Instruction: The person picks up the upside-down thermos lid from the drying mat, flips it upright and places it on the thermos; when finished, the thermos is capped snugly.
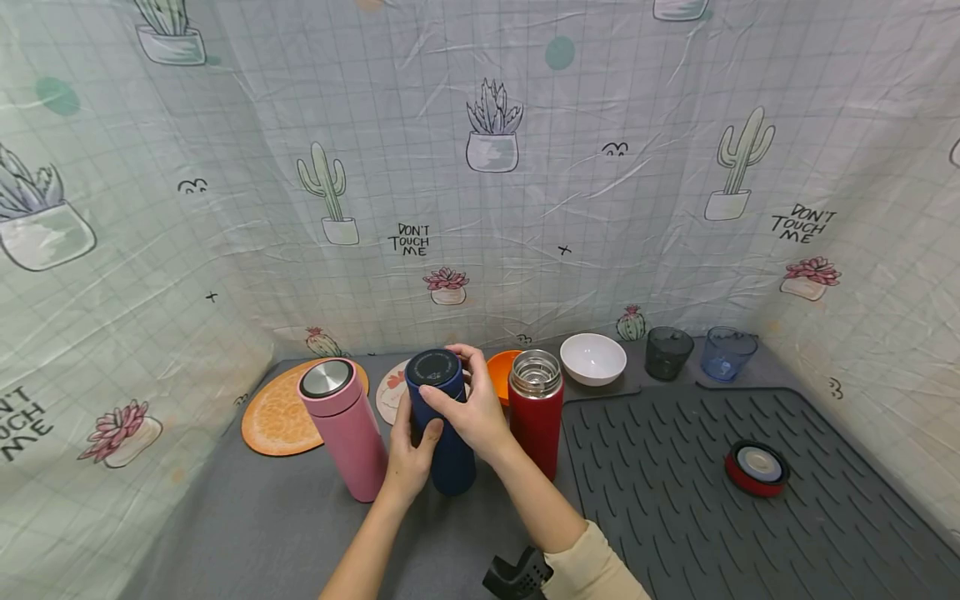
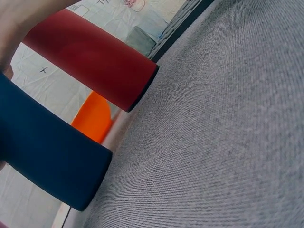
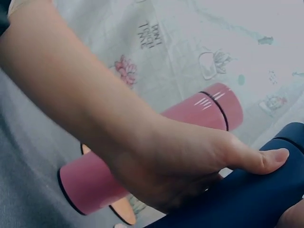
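Observation:
A dark blue thermos bottle [image 1: 452,467] stands upright in the middle, its lid [image 1: 433,367] on. My left hand [image 1: 411,457] grips its body from the left, thumb up along the front just below the lid seam. From the right, my right hand [image 1: 477,410] holds the upper part, thumb across the front and fingers reaching round behind the lid. A pink thermos bottle [image 1: 352,437] with a silver-topped lid is at the left. Close on the right stands a red thermos bottle [image 1: 536,425] without a lid, its steel mouth showing. In the right wrist view the left hand [image 3: 185,152] overlaps the pink bottle.
Behind are an orange-slice placemat [image 1: 281,412], a round patterned mat [image 1: 390,400], an orange bowl [image 1: 501,367], a white bowl [image 1: 592,360], a dark glass [image 1: 667,354] and a blue glass [image 1: 727,354]. A red-and-black lid [image 1: 757,468] lies on the grey ridged mat [image 1: 645,500].

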The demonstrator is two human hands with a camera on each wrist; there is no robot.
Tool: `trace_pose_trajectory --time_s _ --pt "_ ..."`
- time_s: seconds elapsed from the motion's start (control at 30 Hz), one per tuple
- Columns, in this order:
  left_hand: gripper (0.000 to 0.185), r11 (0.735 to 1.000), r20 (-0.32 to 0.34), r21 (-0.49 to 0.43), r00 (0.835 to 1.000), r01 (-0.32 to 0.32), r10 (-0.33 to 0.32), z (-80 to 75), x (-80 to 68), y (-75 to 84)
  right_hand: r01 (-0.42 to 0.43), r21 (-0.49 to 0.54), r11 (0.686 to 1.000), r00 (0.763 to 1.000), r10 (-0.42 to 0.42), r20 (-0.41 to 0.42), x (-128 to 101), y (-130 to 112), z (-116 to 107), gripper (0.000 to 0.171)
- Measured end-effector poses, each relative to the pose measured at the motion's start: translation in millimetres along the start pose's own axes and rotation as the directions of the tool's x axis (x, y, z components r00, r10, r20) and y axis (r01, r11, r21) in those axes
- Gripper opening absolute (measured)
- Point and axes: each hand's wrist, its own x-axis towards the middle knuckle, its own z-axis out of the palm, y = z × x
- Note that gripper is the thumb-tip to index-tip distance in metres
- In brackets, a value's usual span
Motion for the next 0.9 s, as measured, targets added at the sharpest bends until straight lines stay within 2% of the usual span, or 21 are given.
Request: trace_pose_trajectory --time_s 0.07,0.17,0.3,0.4,0.53,0.63,0.77,0.9 --pt "0.051 1.000 -0.002 -0.002 1.000 0.008 -0.008 -0.1 -0.1 0.2 0.003 -0.018 1.000 0.999 -0.002 0.034 -0.1 -0.6 -1.2 0.055" --pt "0.051 1.000 0.000 -0.002 1.000 0.014 -0.014 -0.3 0.3 0.7 0.003 0.016 1.000 0.998 -0.004 0.068 0.8 -1.4 -3.6 0.054" --pt "0.052 1.000 0.004 0.004 1.000 0.000 0.000 -0.6 0.8 0.9 -0.010 0.058 0.998 0.999 0.008 0.034 2.0 -0.3 -4.2 0.052" --pt "0.052 1.000 0.003 0.008 1.000 -0.010 0.010 -0.5 0.9 0.8 -0.017 0.031 0.999 1.000 0.016 0.016 1.3 0.3 -3.2 0.054" --pt "0.053 1.000 -0.001 0.017 1.000 -0.009 0.009 -0.2 0.8 0.7 -0.004 -0.028 1.000 0.998 0.006 0.061 0.4 -0.3 -3.3 0.057" --pt "0.054 1.000 -0.004 0.023 1.000 -0.010 0.010 -0.2 1.1 0.8 0.014 -0.012 1.000 0.997 -0.013 0.078 0.8 -1.0 -3.7 0.059" --pt "0.054 1.000 -0.003 0.017 1.000 -0.017 0.017 0.1 1.1 0.1 0.015 0.058 0.998 0.999 -0.017 0.033 1.1 -1.1 -2.3 0.057" --pt "0.054 1.000 -0.007 0.009 1.000 -0.017 0.017 0.8 0.8 -0.7 -0.012 0.062 0.998 1.000 0.012 0.000 0.0 -0.9 -1.0 0.058"
